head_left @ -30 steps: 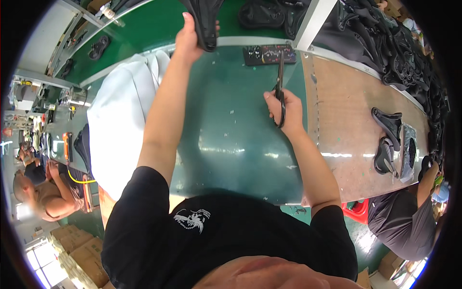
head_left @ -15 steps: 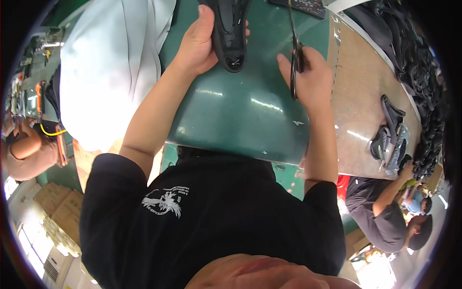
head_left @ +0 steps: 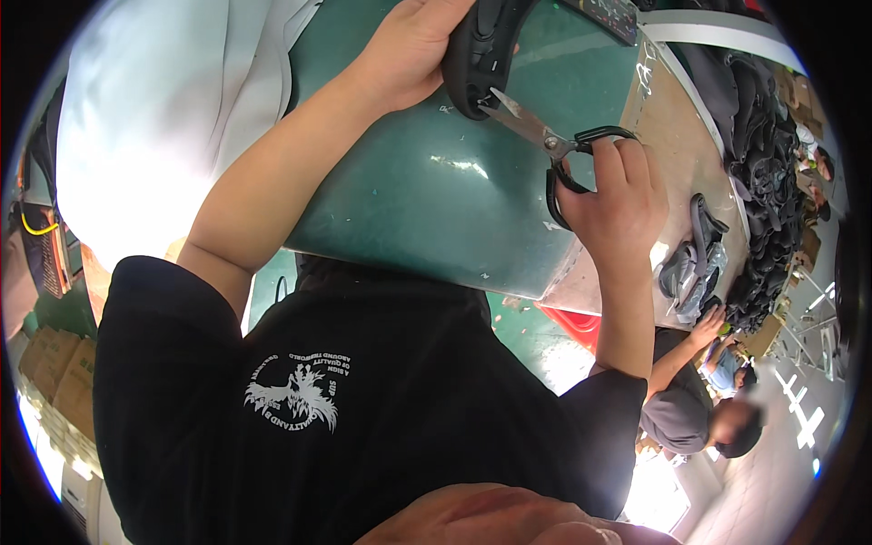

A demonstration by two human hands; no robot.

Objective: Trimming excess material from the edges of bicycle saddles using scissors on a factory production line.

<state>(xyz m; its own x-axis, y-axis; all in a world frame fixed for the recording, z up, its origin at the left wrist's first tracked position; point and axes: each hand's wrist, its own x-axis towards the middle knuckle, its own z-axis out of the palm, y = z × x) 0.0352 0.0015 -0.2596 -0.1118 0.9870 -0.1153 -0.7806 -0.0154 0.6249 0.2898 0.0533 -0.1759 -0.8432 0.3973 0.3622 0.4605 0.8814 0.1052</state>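
Note:
My left hand point(head_left: 411, 56) grips a black shoe sole point(head_left: 476, 64) by its side, above the green tabletop point(head_left: 409, 200). The sole's upper end runs out of the picture. In my right hand point(head_left: 623, 200) are scissors point(head_left: 550, 143) with black handles, my fingers through the loops. Their blades are parted and point left, with the tips at the lower end of the sole. Whether the blades touch the sole or a small thread there, I cannot tell.
White sheet material point(head_left: 163, 118) is heaped at the left. Several black soles lie piled point(head_left: 763, 191) at the far right, beyond a white edge strip. Grey shoe parts point(head_left: 695, 254) lie on the brown board. A dark speckled flat object point(head_left: 607, 16) sits at the top. A co-worker point(head_left: 677, 409) is at the right.
The scissors have swung from upright to pointing left, blades now parted and at the sole's lower end. The sole has shifted slightly right and up. My view has turned a little.

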